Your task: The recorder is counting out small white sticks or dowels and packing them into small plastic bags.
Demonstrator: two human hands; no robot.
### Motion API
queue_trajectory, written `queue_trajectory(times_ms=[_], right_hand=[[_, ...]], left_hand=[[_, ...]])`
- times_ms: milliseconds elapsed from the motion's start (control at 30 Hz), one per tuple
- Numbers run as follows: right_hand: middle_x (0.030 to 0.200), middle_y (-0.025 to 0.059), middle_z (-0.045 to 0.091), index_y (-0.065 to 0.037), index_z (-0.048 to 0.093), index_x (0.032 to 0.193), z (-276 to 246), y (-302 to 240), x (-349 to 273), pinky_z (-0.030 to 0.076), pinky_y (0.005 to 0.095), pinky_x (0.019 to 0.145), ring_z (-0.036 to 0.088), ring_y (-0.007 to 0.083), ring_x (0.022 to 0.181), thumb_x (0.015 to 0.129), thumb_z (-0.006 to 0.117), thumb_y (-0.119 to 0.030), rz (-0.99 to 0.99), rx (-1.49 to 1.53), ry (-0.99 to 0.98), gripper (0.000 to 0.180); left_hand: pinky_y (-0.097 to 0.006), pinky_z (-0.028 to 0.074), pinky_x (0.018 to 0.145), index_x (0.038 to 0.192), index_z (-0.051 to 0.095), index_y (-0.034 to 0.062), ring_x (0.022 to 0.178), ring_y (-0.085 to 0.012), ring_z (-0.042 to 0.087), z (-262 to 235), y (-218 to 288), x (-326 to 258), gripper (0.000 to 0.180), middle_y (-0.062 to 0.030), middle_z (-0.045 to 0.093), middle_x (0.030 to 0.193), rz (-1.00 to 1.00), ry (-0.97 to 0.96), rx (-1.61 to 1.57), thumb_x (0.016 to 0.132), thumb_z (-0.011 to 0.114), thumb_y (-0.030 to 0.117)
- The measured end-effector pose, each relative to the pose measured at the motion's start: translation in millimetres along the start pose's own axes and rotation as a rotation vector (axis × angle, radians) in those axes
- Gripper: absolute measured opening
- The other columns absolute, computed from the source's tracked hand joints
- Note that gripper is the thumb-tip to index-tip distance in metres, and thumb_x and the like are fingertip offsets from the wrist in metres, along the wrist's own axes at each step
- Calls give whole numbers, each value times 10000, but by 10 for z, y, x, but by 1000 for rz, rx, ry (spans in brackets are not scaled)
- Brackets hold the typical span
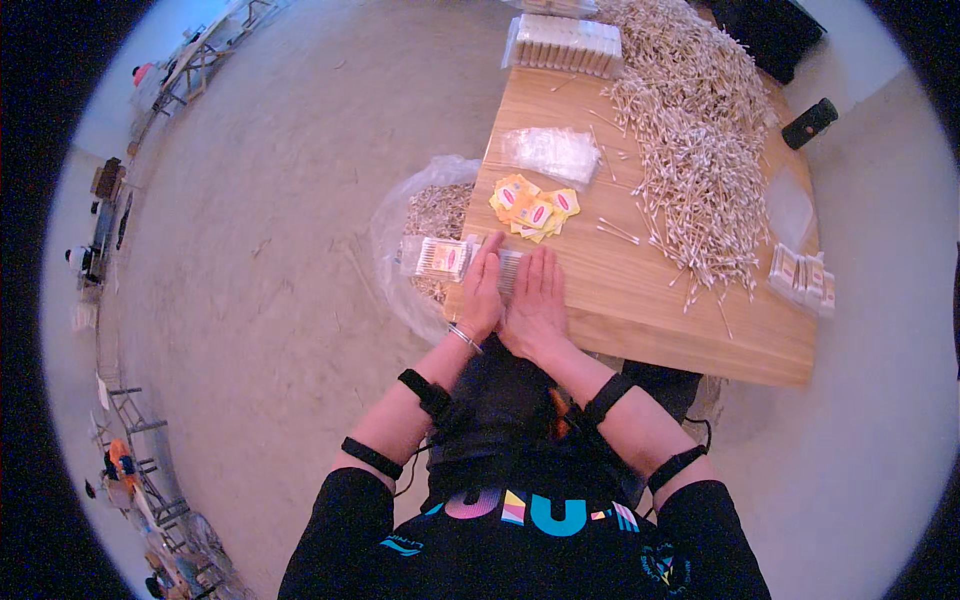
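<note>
The left hand (pixel 484 292) and right hand (pixel 536 302) are flat, fingers together, against some swabs (pixel 509 268), seemingly neatening them, so gentle pushing seems needed next.

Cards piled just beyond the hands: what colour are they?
The cards are yellow and orange with small red marks, clearest in the head view.

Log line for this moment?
left hand: open; right hand: open; between hands: swabs; left of hands: swab pack; beyond: yellow cards
</note>
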State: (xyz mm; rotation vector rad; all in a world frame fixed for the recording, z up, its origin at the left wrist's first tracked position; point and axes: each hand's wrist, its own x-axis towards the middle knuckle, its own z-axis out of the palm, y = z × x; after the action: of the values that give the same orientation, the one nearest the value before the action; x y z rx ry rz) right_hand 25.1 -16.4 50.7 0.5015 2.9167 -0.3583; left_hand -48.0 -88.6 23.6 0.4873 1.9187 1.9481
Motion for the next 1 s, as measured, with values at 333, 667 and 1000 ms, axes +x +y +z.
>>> queue_trajectory(times_ms=[333, 667, 1000], right_hand=[[1450, 281, 95, 112, 150, 1367, 107, -62, 66, 33, 456, 1112, 41, 393, 1368, 788, 490, -355, -48, 66, 117, 818], [1462, 265, 75, 107, 157, 1371, 166, -160, 105, 12, 464, 1110, 19, 385, 1371, 859, 428, -451, -36, 143, 169, 804], [1434, 302, 91, 133, 123, 1351, 190, -292, 208, 49, 469, 1110, 44, 413, 1357, 846, 487, -446, -73, 217, 234, 850]], left_hand=[[-335, 276, 1045, 1297, 416, -9, 1244, -268, 401, -109, -4, 55, 422, -167, 453, 1321, 43, 13, 201, 959, 330, 228], [-362, 310, 1022, 1279, 422, -12, 1206, -347, 420, -693, 184, 243, 416, -235, 443, 1287, 218, 146, 753, 891, 425, 139], [-293, 332, 1000, 1305, 412, -20, 1170, -205, 458, -1096, -346, 414, 465, -141, 481, 1285, -249, -57, 197, 960, 373, 288]])
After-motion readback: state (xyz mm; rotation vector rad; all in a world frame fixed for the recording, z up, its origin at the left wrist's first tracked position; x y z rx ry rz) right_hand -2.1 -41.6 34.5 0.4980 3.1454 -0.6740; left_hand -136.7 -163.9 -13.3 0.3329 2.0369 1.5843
